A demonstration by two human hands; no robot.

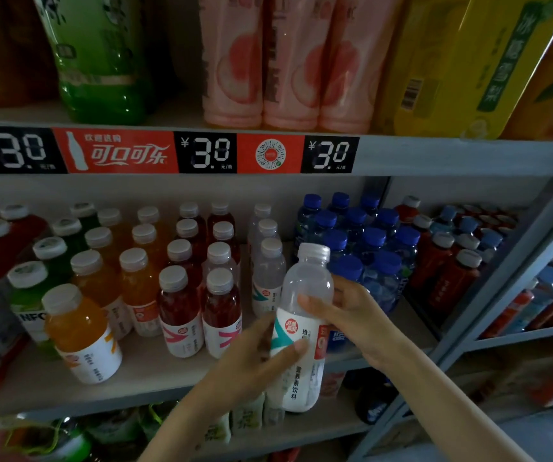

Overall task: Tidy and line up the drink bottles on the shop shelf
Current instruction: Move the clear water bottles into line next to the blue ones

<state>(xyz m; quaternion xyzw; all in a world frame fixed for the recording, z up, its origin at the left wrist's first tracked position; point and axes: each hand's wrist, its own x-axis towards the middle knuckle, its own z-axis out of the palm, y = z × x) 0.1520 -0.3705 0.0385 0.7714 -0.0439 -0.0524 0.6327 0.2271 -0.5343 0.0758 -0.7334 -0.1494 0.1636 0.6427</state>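
Note:
I hold a clear drink bottle [305, 288] with a white cap and a white and teal label in both hands, in front of the middle shelf [155, 371]. My left hand [255, 358] grips its lower label from the left. My right hand [351, 315] wraps round its shoulder from the right. The bottle is nearly upright, tilted slightly, and off the shelf. Behind it stands a row of matching clear bottles [268, 275]. To their left are rows of red bottles [181, 311] and orange bottles [141, 288].
One orange bottle [81, 331] stands forward of its row at the front left. Blue-capped water bottles [375, 261] fill the space right of the clear row. A price strip [201, 153] runs along the upper shelf edge. A grey upright post [515, 281] bounds the right.

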